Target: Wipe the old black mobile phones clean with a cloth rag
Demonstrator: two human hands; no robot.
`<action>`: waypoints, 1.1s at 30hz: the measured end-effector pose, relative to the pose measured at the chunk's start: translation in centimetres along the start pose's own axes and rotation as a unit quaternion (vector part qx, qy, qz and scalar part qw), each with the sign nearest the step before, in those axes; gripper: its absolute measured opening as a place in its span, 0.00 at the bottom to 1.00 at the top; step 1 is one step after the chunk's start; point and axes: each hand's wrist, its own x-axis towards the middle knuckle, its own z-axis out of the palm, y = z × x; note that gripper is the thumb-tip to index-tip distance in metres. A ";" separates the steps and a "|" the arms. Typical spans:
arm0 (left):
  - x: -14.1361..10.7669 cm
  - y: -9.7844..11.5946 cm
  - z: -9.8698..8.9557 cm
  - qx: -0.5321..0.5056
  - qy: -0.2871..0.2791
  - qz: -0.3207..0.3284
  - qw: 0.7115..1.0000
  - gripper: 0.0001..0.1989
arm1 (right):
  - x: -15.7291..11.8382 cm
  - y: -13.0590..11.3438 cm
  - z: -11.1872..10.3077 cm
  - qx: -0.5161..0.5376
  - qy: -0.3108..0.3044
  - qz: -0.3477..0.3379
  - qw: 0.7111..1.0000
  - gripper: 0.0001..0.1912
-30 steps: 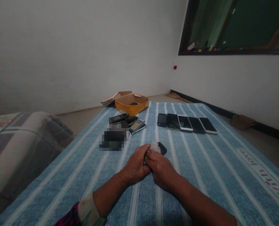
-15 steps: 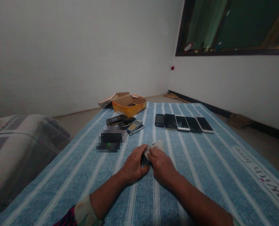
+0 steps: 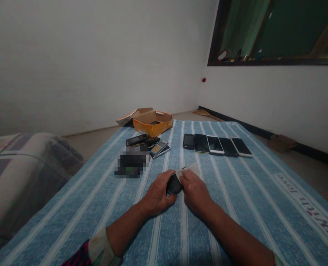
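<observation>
The small dark phone with round corners (image 3: 174,184) is in the middle, low over the blue cloth with white stripes (image 3: 125,229). More of its dark face shows now. Half a second ago, the thin, crumpled white sheet, maybe tissue, (image 3: 194,169) lay over more of it. Now the sheet has slid to the right, and it sticks out past the far right side of the phone.

The left hand (image 3: 158,194) holds the phone from the left. Its fingers bend around the far side, and its thumb is apart from them, at the near side. The right hand (image 3: 196,193) has its fingers bunched together, pinching the sheet against the phone's right edge. I cannot tell where its thumb presses.

It looks like the sheet is being rubbed over the phone, and this rub seems to have gone to the right.

Farther off, the row of five flat phones (image 3: 215,145) on the right and the open orange cardboard box (image 3: 152,130) on the left look just the same.
</observation>
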 end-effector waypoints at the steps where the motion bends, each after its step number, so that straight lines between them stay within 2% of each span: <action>1: -0.1 -0.1 0.0 -0.001 -0.001 0.001 1.000 0.34 | -0.3 -0.4 0.2 0.003 -0.002 -0.013 1.000 0.23; 7: -0.2 -0.5 0.2 -0.011 -0.003 0.025 1.000 0.33 | -0.5 -2.0 0.8 0.030 -0.015 -0.076 0.997 0.21; 12: -0.1 -0.4 0.1 -0.015 -0.003 0.018 1.000 0.33 | -0.2 -1.7 0.0 0.004 -0.022 -0.023 0.999 0.20; 14: -0.1 -0.3 0.0 -0.017 -0.006 0.018 1.000 0.33 | -0.5 -2.0 -0.1 -0.007 -0.032 -0.023 0.999 0.20; 18: -0.2 -0.4 -0.1 -0.020 -0.012 0.021 1.000 0.33 | -0.7 -2.8 -0.1 0.022 -0.055 -0.079 0.995 0.17; 21: -0.1 -0.4 0.1 -0.018 -0.008 0.016 1.000 0.34 | -0.1 -2.5 0.1 0.059 -0.035 -0.101 0.992 0.19; 24: 0.0 -0.3 0.1 -0.014 0.001 0.015 1.000 0.35 | 0.9 -1.4 0.2 0.063 -0.021 -0.079 0.995 0.19; 28: 0.1 0.0 0.0 -0.009 0.001 0.012 1.000 0.35 | 1.5 0.0 -0.2 0.018 -0.006 -0.012 1.000 0.18; 33: 0.0 -0.3 0.2 0.000 0.005 0.009 1.000 0.34 | 0.8 -0.2 -0.7 -0.031 -0.018 0.024 0.999 0.18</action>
